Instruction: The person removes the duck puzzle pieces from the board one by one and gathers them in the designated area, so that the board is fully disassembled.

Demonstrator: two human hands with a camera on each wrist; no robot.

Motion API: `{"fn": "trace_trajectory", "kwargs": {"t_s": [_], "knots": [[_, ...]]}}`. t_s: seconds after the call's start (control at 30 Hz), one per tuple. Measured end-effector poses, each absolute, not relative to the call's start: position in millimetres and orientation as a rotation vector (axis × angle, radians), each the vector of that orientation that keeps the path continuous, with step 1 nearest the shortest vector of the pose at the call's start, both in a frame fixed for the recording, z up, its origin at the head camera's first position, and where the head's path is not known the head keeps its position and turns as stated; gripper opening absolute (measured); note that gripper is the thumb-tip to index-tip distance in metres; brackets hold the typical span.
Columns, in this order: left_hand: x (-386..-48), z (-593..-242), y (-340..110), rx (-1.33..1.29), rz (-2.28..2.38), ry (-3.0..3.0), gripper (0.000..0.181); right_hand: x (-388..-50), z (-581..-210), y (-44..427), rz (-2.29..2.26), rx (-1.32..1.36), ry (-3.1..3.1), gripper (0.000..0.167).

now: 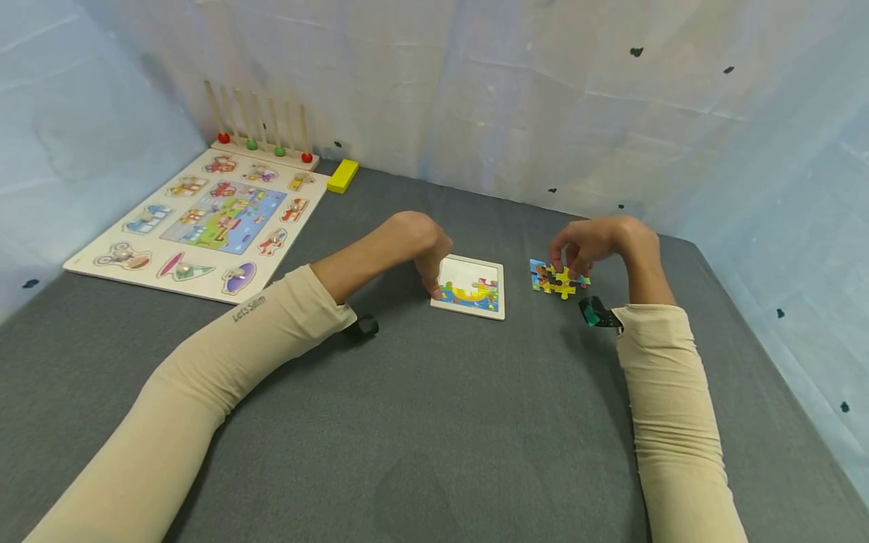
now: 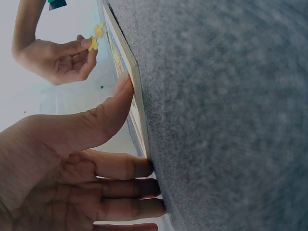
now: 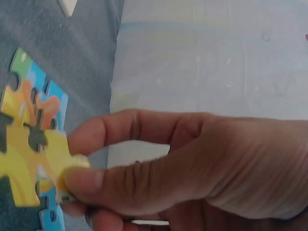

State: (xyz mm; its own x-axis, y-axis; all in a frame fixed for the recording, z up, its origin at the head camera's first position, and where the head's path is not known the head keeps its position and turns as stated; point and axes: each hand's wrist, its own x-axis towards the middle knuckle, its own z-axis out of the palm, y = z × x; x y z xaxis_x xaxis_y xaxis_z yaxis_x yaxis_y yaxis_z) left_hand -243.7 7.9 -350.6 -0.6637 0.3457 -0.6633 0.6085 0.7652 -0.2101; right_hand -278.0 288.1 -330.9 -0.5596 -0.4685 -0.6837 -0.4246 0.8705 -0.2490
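Observation:
A square wooden jigsaw tray (image 1: 502, 290) lies flat on the table, partly filled along its front with colourful pieces. My left hand (image 1: 432, 260) holds its left side; in the left wrist view the thumb (image 2: 124, 86) presses on the rim and the index fingertip touches the edge farther along. To the right of the tray, my right hand (image 1: 597, 240) pinches a yellow jigsaw piece (image 3: 55, 151) between thumb and fingers. Another yellow piece (image 3: 21, 163) appears joined to it. Below them lie loose blue, orange and green jigsaw pieces (image 1: 538, 273), partly covered by the held ones.
At the back left lies a large wooden knob puzzle board (image 1: 152, 245). Behind it stands a peg rack (image 1: 288, 157) with red and green beads, and a yellow block (image 1: 342, 176) is beside it. Pale sheeting (image 1: 489, 98) closes off the grey table's (image 1: 434, 422) back and sides.

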Motion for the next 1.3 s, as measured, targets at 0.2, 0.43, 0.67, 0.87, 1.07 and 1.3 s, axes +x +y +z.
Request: {"fn": "trace_trajectory", "kwargs": {"t_s": [0.2, 0.43, 0.67, 0.87, 1.07, 1.3], "knots": [[-244, -352, 9, 0.715, -0.564, 2.349, 0.097, -280, -337, 294, -0.059, -0.548, 2.254, 0.014], [-245, -353, 8, 0.718, -0.574, 2.348, 0.095, -281, -340, 291, -0.05, -0.504, 2.26, 0.016], [-244, -352, 7, 0.718, -0.556, 2.355, 0.093, -279, -339, 288, -0.043, -0.458, 2.274, 0.018], [-244, -352, 7, 0.722, -0.555, 2.353, 0.094, -277, -339, 284, -0.03, -0.436, 2.281, 0.018], [-244, -352, 7, 0.714, -0.554, 2.351, 0.097, -278, -338, 283, -0.014, -0.457, 2.275, 0.02], [-245, -353, 8, 0.7, -0.561, 2.352, 0.1, -281, -339, 284, -0.009, -0.475, 2.248, 0.027]]}}
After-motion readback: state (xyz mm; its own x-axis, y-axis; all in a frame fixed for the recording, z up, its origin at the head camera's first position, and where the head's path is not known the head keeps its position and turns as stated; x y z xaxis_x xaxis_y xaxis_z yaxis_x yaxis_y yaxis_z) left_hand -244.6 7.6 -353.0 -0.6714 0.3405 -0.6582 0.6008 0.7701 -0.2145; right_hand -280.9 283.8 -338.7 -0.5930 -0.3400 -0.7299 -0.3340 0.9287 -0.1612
